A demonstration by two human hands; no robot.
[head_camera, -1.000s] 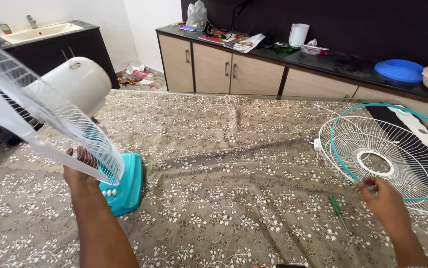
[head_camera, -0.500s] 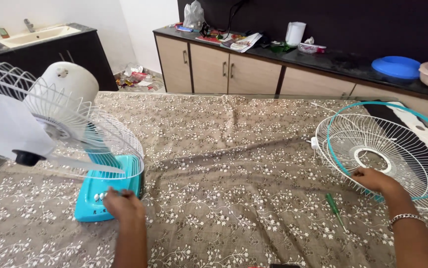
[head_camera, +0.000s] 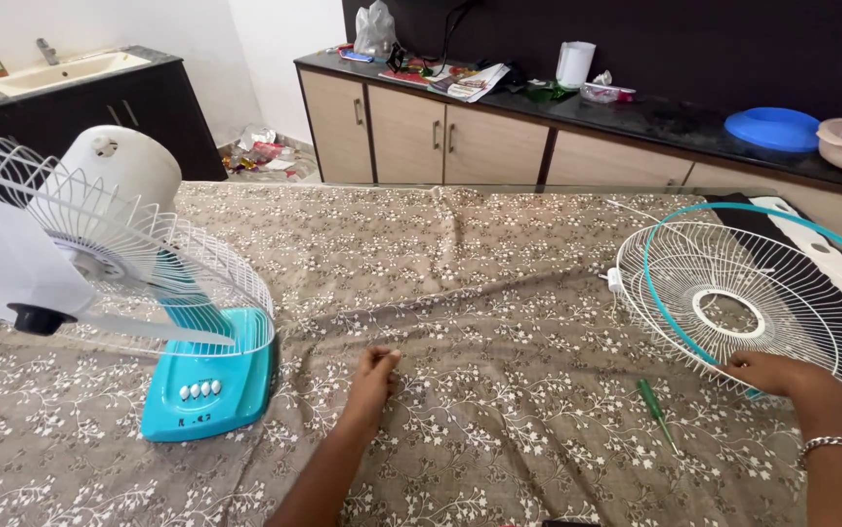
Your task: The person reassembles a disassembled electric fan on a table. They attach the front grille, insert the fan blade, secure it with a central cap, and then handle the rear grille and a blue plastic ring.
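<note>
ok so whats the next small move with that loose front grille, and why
Probably lift the loose grille and carry it across toward the fan. The right hand already grips its near rim, while the fan's blades sit uncovered in the rear guard. The left hand rests closed on the patterned cloth, free to steady the fan. The green screwdriver lies beside the grille, untouched.

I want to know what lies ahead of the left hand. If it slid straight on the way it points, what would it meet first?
Only patterned cloth lies ahead of the left hand; the way looks free to the far edge.
</note>
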